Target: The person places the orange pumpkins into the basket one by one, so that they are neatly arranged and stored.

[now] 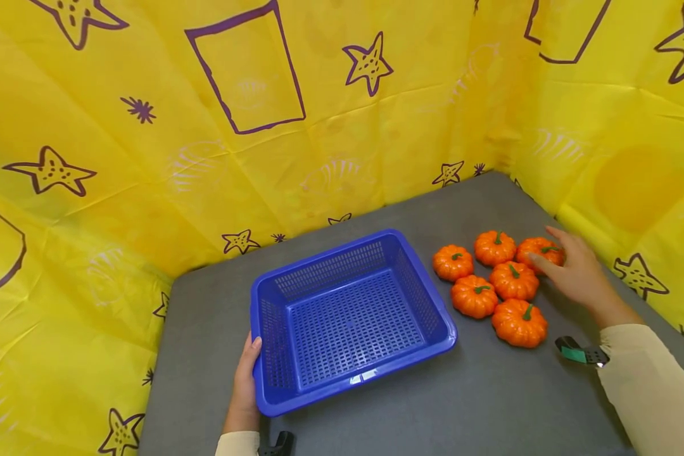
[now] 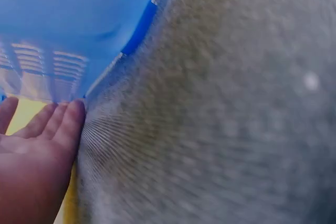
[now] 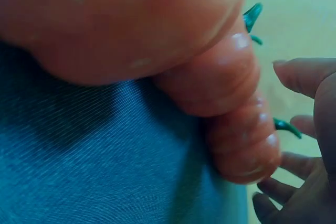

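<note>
Right hand [image 1: 580, 269], grasping nothing, should close evenly on its ten-o'clock pumpkin [image 1: 533, 247] (left hand [image 1: 245, 375] grips basket [image 1: 399, 364] at nine o'clock).

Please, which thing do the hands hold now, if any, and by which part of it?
The left hand holds the blue basket by its left rim. The right hand is at the rightmost pumpkin, with no grip visible.
</note>
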The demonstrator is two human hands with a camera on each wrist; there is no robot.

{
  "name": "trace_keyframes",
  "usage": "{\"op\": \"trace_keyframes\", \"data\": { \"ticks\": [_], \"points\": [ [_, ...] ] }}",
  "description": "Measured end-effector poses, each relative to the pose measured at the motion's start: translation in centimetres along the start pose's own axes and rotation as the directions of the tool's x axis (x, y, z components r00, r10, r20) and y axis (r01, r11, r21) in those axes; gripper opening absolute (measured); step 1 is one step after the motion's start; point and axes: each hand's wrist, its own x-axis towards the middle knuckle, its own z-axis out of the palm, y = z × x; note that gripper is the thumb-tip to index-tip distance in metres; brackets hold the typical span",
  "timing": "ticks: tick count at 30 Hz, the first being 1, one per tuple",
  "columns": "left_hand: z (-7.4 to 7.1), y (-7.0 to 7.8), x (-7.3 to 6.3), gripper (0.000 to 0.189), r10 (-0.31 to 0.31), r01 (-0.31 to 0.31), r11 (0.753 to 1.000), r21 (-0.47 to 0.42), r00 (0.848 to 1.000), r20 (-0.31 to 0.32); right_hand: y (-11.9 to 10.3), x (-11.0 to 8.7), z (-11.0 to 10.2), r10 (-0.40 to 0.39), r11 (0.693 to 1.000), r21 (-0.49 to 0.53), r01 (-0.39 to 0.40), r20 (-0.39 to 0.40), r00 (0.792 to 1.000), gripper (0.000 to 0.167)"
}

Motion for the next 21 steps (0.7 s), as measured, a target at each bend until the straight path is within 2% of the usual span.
{"op": "trace_keyframes", "data": {
  "ticks": [4, 11, 21],
  "points": [
    [0.0, -0.5, -0.5, 0.053, 0.009, -0.005, 0.997, -0.078, 0.999, 0.047, 0.8, -0.3, 0.4, 0.009, 1.000, 0.016, -0.009, -0.010, 1.000, 0.068],
    [-0.1, -1.0, -0.7, 0.049, 0.062, -0.048, 0.988, -0.145, 0.994, 0.090, 1.8, -0.7, 0.8, 0.055, 0.998, 0.017, -0.054, -0.013, 0.998, 0.067],
    [-0.3, -1.2, -0.4, 0.050, 0.068, -0.057, 0.989, -0.133, 0.994, 0.085, 1.6, -0.8, 0.7, 0.060, 0.998, -0.001, -0.060, -0.039, 0.997, 0.065]
  ]
}}
